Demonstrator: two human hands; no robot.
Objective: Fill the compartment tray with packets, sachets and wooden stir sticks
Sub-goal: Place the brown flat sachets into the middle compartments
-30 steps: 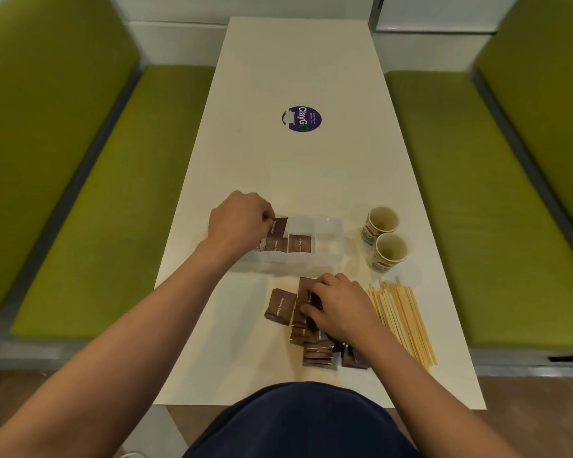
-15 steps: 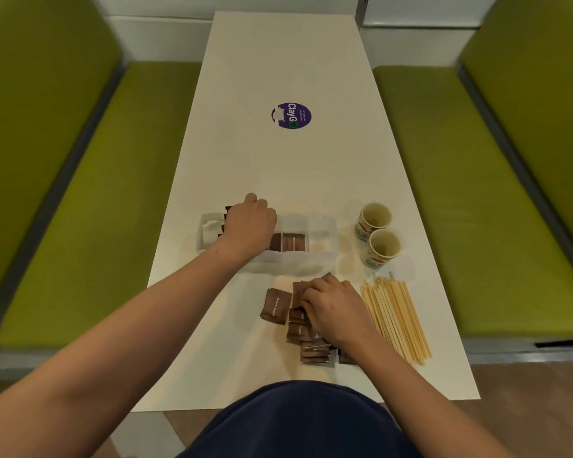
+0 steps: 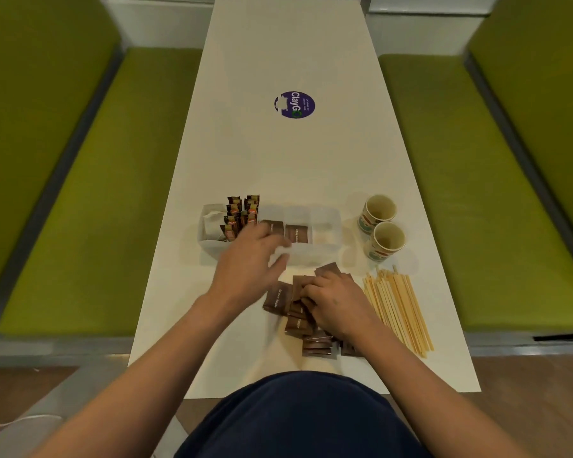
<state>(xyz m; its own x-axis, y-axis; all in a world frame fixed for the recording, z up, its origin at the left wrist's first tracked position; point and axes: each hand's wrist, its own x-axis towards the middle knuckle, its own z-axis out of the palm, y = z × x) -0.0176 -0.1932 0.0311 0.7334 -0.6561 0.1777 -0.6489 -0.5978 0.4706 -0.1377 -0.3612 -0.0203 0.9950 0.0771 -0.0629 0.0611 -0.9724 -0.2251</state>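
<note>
- The clear plastic compartment tray (image 3: pixel 328 223) lay crosswise on the tabletop, just beyond both hands.
- Its leftmost compartment held white sachets (image 3: pixel 212 222). The next held dark coffee packets (image 3: pixel 242 209) with red-and-gold labels, standing upright above the rim.
- Flat brown sugar packets (image 3: pixel 297 233) stood in the middle compartments.
- The left hand (image 3: pixel 248 262), motion-blurred, hovered over the tray's near wall. Its fingers were loose and spread, and nothing showed in them.
- A loose pile of brown sugar packets (image 3: pixel 278 297) lay on the tabletop in front of the tray.
- The right hand (image 3: pixel 337 302) rested on that pile with its fingers curled over the top packets. Whether they pinched one could not be told.
- Wooden stir sticks (image 3: pixel 398 309) lay fanned just right of the pile.
- Two paper cups (image 3: pixel 380 209) stood upright beyond the sticks, right of the tray.
- The long white tabletop (image 3: pixel 288 166) carried a round purple sticker (image 3: pixel 294 104) farther out.
- Green cushioned benches (image 3: pixel 90 193) ran along both sides.
</note>
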